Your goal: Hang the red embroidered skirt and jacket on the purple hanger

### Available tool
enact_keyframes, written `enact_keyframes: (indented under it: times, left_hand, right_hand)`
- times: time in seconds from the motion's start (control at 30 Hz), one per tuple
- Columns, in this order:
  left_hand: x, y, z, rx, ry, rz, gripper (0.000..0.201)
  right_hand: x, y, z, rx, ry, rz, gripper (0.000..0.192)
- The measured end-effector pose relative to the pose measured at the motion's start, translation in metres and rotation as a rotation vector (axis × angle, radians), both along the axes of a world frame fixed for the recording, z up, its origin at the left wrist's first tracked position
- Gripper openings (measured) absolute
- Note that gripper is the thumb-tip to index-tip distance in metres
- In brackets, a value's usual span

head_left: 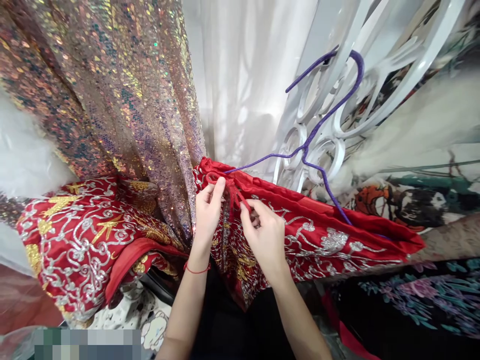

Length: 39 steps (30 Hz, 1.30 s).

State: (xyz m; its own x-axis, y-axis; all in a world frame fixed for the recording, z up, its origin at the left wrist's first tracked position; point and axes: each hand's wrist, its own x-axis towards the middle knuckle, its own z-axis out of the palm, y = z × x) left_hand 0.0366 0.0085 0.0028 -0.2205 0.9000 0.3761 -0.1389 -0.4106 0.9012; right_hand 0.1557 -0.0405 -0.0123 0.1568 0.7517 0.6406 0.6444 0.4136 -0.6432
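A red skirt with silver and gold embroidery hangs spread before me, its waistband around a purple wire hanger. At the waistband's left part is a red drawstring, looped as in a bow. My left hand pinches a loop of it between thumb and fingers. Just to the right, my right hand is closed on the other part of the cord, with its fingers curled. The hanger's hook reaches up to a white openwork frame. I cannot tell whether the bow is tightly knotted.
Left of the skirt lies a matching red embroidered garment. A sequined curtain-like cloth hangs behind it. The white scrollwork frame rises at the right, near a patterned cloth and a black floral fabric.
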Motion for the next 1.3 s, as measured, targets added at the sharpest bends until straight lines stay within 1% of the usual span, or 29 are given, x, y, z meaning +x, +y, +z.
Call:
enact_keyframes:
  times: [0.07,0.1,0.13,0.23,0.3,0.33,0.4,0.5,0.57,0.63,0.7,0.77,0.8,0.87,0.9,0.93,0.97,1.0,1.07,1.1,1.17,1.23,1.3]
  left_hand:
    - [-0.005,0.002,0.000,0.089,0.010,0.087,0.044]
    - [-0.009,0.004,0.000,0.119,-0.010,0.106,0.040]
    - [-0.012,0.006,-0.001,0.128,-0.050,0.100,0.036]
    - [-0.018,0.013,-0.003,0.051,-0.243,-0.026,0.031]
    - [-0.018,0.016,-0.004,0.016,-0.356,-0.095,0.030]
    - [-0.017,0.017,-0.005,0.019,-0.393,-0.105,0.029]
    - [-0.014,0.019,-0.006,0.041,-0.428,-0.093,0.030]
    - [-0.012,0.023,-0.009,0.057,-0.436,-0.045,0.033]
    - [-0.011,0.027,-0.012,0.068,-0.432,0.000,0.034]
    - [-0.012,0.030,-0.017,0.097,-0.408,0.070,0.032]
    - [-0.015,0.032,-0.022,0.141,-0.302,0.145,0.028]
    - [-0.020,0.032,-0.026,0.194,-0.108,0.224,0.022]
    - [-0.023,0.032,-0.026,0.232,0.001,0.278,0.019]
    - [-0.031,0.029,-0.023,0.325,0.216,0.424,0.013]
    - [-0.036,0.028,-0.019,0.372,0.330,0.502,0.019]
    - [-0.039,0.027,-0.015,0.411,0.454,0.564,0.027]
    - [-0.042,0.027,-0.010,0.438,0.586,0.596,0.035]
    - [-0.045,0.027,-0.004,0.454,0.709,0.602,0.039]
    - [-0.047,0.030,0.006,0.463,0.887,0.562,0.038]
    - [-0.047,0.032,0.010,0.455,0.933,0.540,0.035]
    - [-0.046,0.037,0.015,0.421,0.968,0.521,0.027]
    - [-0.045,0.042,0.017,0.388,0.951,0.548,0.020]
    - [-0.045,0.045,0.016,0.387,0.912,0.593,0.014]
  right_hand:
    - [0.006,0.001,0.004,0.034,0.073,-0.041,0.016]
    - [0.011,0.000,0.006,0.029,0.127,-0.027,0.015]
    - [0.016,0.000,0.008,0.010,0.182,0.014,0.014]
    - [0.028,-0.002,0.015,-0.059,0.326,0.190,0.011]
    - [0.032,-0.003,0.017,-0.067,0.411,0.254,0.010]
    - [0.032,-0.003,0.018,-0.059,0.442,0.267,0.010]
    - [0.032,-0.003,0.017,-0.034,0.457,0.272,0.008]
    - [0.030,-0.001,0.013,0.022,0.391,0.246,0.006]
    - [0.029,0.001,0.010,0.069,0.357,0.215,0.005]
    - [0.026,0.002,0.007,0.155,0.312,0.153,0.005]
    - [0.024,0.002,0.006,0.279,0.216,0.065,0.007]
    - [0.025,-0.003,0.008,0.368,0.061,0.033,0.010]
    - [0.027,-0.008,0.010,0.389,-0.021,0.040,0.012]
    - [0.036,-0.020,0.016,0.411,-0.178,0.050,0.020]
    - [0.042,-0.028,0.019,0.428,-0.248,0.019,0.025]
    - [0.050,-0.035,0.021,0.445,-0.307,-0.045,0.029]
    - [0.059,-0.041,0.024,0.455,-0.359,-0.132,0.032]
    - [0.068,-0.047,0.026,0.451,-0.404,-0.226,0.031]
    - [0.086,-0.055,0.028,0.401,-0.467,-0.387,0.023]
    - [0.095,-0.057,0.028,0.366,-0.495,-0.440,0.021]
    - [0.109,-0.058,0.027,0.301,-0.570,-0.498,0.022]
    - [0.119,-0.057,0.026,0.257,-0.653,-0.526,0.020]
    - [0.124,-0.055,0.026,0.269,-0.701,-0.542,0.013]
